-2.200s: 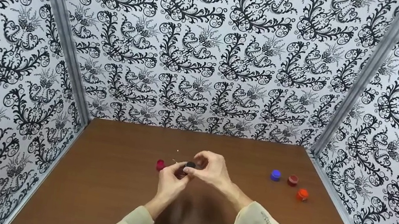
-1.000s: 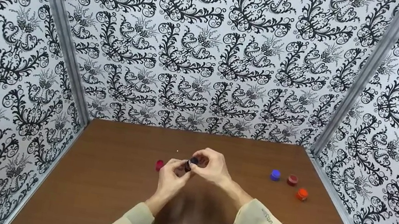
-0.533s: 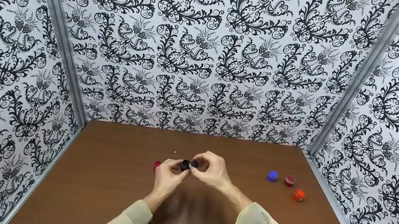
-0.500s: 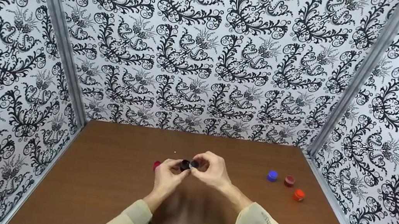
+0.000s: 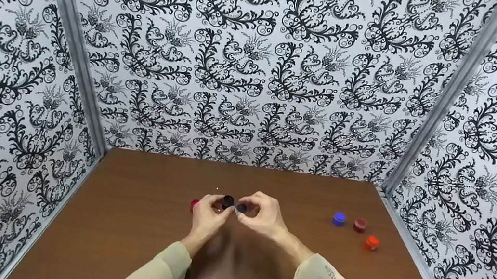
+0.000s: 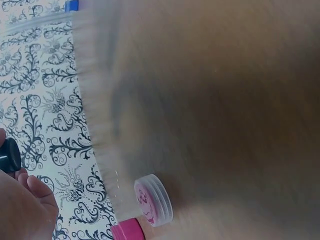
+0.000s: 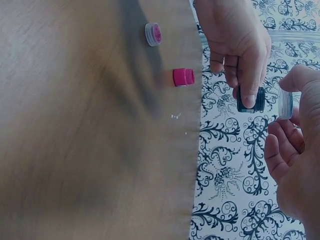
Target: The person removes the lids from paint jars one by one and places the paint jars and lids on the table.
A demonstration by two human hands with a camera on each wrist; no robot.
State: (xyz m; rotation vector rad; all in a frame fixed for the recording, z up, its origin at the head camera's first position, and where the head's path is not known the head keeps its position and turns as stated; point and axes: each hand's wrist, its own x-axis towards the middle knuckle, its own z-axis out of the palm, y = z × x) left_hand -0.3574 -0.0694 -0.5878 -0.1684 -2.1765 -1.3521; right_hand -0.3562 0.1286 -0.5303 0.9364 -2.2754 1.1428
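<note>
My left hand grips a small black paint jar above the table, its open mouth facing right. My right hand pinches the jar's round clear lid, dark on the inside. In the right wrist view a narrow gap separates the lid from the threaded neck of the jar. Below the left hand a pink jar stands uncapped on the table, partly covered by the hand in the head view. Its clear lid, with pink on the inside, lies nearby.
To the right on the brown table are a blue jar, a dark red jar and an orange jar. Tiny white crumbs lie near the pink jar. Patterned walls enclose the back and sides.
The lid has come off the black jar and is apart from it. My left hand has drawn slightly left with the jar and tipped its mouth toward the right hand.
</note>
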